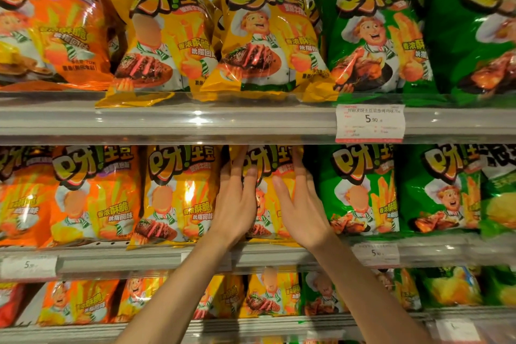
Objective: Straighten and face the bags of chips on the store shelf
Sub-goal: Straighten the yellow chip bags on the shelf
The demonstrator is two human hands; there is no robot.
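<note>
Both your hands are on the glossy yellow foil chip bag point(265, 193), second yellow facing on the middle shelf point(173, 257), hard against the shiny green foil bag point(360, 190) on its right. Your left hand point(237, 204) lies flat on its left half, fingers straight and close together; your right hand point(301, 204) frames the right edge, fingers straight, slightly spread, tips slipping behind the bag's side.

Watch it here: press too hard and you crush the chips or shove the bag deep, leaving a gap in the facing. Lean right and you tip that green neighbour askew. The bag's bottom seam sits right at the shelf lip, so a tug forward could spill it off. The slick foil may slide under flat palms.
</note>
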